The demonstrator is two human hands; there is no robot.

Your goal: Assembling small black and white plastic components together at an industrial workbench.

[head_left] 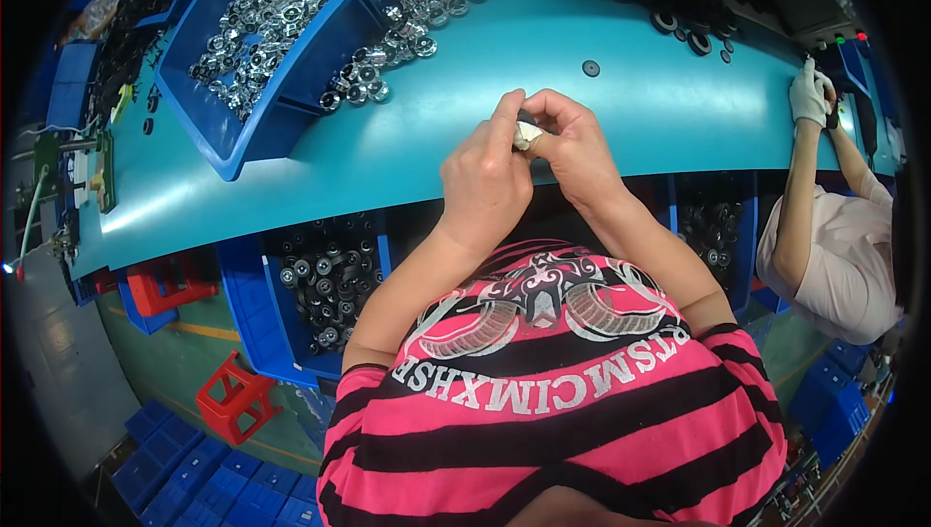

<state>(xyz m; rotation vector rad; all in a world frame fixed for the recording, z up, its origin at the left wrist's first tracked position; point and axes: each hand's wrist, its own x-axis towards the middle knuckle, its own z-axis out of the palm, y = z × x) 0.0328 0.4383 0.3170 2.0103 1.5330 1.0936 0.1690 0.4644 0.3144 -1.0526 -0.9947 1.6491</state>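
Observation:
My left hand (pixel 487 170) and my right hand (pixel 579 147) meet above the near edge of the turquoise table. Both are closed, fingertips together, around a small black part (pixel 527 117). Most of that part is hidden by my fingers, so its exact kind does not show. A white wrap or scrap (pixel 527 135) shows at my right thumb, against the part. Beyond my hands a flat black ring-like disc (pixel 591 68) lies on the table. Shiny chrome wheel hubs (pixel 369 76) lie loose to the left, beside a blue bin (pixel 233 154) heaped with more of them.
Black tyres (pixel 698 42) lie at the far right. Below the table edge, blue bins hold dark wheels, one batch (pixel 330 285) left and another (pixel 713 231) right. A co-worker's gloved hand (pixel 810 95) is at the right end. Red stools (pixel 236 398) stand on the floor at left.

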